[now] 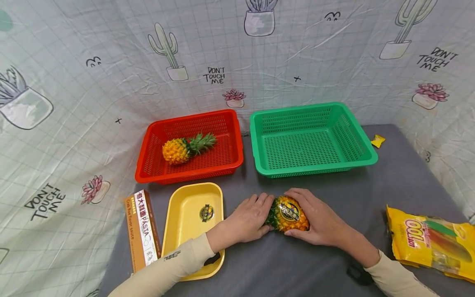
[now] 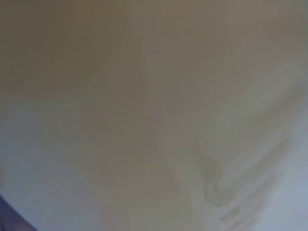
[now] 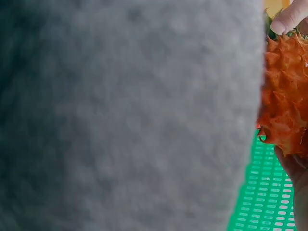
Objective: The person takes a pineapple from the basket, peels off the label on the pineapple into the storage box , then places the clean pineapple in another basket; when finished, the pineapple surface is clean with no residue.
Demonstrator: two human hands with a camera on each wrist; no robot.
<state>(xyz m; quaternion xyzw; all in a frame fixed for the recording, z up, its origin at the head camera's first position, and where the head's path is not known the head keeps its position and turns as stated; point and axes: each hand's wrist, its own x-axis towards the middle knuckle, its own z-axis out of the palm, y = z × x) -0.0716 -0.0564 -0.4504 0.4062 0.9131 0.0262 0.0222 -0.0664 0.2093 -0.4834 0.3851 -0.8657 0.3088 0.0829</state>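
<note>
A small pineapple (image 1: 288, 212) with a dark round sticker lies between both hands at the front middle of the table. My left hand (image 1: 248, 218) grips its green leafy crown, hiding most of the leaves. My right hand (image 1: 319, 218) holds the fruit's body from the right, thumb at the near side and fingers at the far side. In the right wrist view the spiky orange body of the pineapple (image 3: 286, 96) shows at the right edge. Only a blurred pale surface fills most of the left wrist view. A second pineapple (image 1: 176, 151) lies in the red basket (image 1: 189, 173).
A green basket (image 1: 315, 169) stands behind the hands. On the left are a yellow tray (image 1: 182, 210), partly under the left forearm, and a pasta box (image 1: 142, 231). A yellow snack bag (image 1: 430, 243) lies at right, and a small yellow packet (image 1: 378, 141) sits beyond the green basket.
</note>
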